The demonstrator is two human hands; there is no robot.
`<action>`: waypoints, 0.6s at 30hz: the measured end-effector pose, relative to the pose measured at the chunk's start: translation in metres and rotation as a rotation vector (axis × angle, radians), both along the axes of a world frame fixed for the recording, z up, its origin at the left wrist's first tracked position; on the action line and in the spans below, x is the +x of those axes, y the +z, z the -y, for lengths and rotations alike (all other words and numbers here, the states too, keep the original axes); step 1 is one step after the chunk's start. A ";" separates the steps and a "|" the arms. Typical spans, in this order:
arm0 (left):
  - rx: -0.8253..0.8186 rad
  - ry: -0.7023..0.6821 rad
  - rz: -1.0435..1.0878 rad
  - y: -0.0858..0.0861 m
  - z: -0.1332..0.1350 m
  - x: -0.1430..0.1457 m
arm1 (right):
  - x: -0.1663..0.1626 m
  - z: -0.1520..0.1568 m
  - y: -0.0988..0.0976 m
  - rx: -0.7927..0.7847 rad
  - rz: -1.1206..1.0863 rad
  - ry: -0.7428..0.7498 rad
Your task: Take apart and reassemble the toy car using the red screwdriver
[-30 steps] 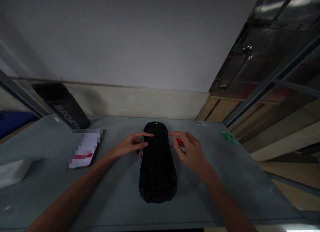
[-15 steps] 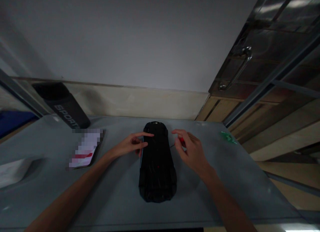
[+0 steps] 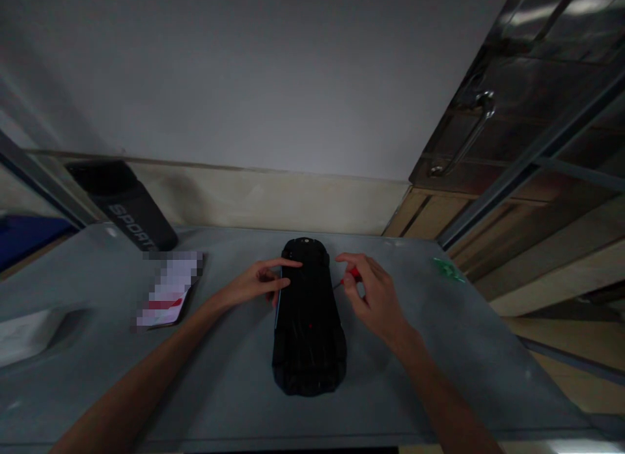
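A black toy car [image 3: 306, 311] lies upside down on the grey table, its long axis pointing away from me. My left hand [image 3: 261, 281] steadies it from the left, with the thumb and index finger over the underside and the other fingers curled at its side. To the right of the car, my right hand [image 3: 372, 290] is closed round the red handle of a screwdriver [image 3: 354, 273]. The screwdriver's thin shaft points left to the car's right edge; its tip is too dark to make out.
A phone [image 3: 168, 288] and a dark bottle marked SPORT [image 3: 129, 210] are on the left. A white object [image 3: 29, 337] sits at the far left. Green crumpled plastic [image 3: 448, 269] lies on the table's [image 3: 234, 389] right. Behind rises a pale wall [image 3: 273, 200].
My right hand's grip on the screwdriver has shifted slightly, and more of the red handle shows. The car and my left hand stay in place.
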State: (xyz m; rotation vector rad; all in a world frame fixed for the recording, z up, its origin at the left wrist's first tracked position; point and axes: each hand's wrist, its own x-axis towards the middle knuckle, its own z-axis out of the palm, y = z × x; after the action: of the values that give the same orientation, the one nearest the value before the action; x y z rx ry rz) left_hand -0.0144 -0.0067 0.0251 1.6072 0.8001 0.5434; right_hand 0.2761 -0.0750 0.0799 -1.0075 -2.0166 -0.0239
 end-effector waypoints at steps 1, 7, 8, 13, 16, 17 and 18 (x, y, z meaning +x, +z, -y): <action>-0.001 0.000 0.001 0.000 0.000 0.000 | 0.000 0.000 0.000 0.005 0.006 0.011; -0.009 0.014 -0.019 0.006 0.003 0.002 | -0.001 -0.002 -0.002 0.025 0.000 -0.009; -0.010 0.014 -0.021 0.006 0.003 0.002 | -0.001 -0.002 -0.002 0.018 -0.001 -0.012; -0.003 0.002 0.003 0.003 0.001 0.001 | 0.000 -0.001 0.000 0.036 0.043 -0.006; -0.003 -0.004 0.009 0.003 0.001 0.001 | -0.001 -0.002 -0.002 0.060 0.048 -0.012; -0.007 -0.003 0.009 0.003 0.001 0.001 | -0.001 -0.002 -0.002 0.057 0.040 -0.016; -0.011 -0.001 0.006 0.004 0.001 0.001 | -0.001 -0.003 -0.002 0.050 0.029 -0.020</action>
State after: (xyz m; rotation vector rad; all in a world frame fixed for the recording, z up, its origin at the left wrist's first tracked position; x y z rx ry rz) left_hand -0.0130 -0.0082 0.0289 1.5954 0.7966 0.5421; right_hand 0.2749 -0.0723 0.0777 -1.0012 -2.0219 -0.0994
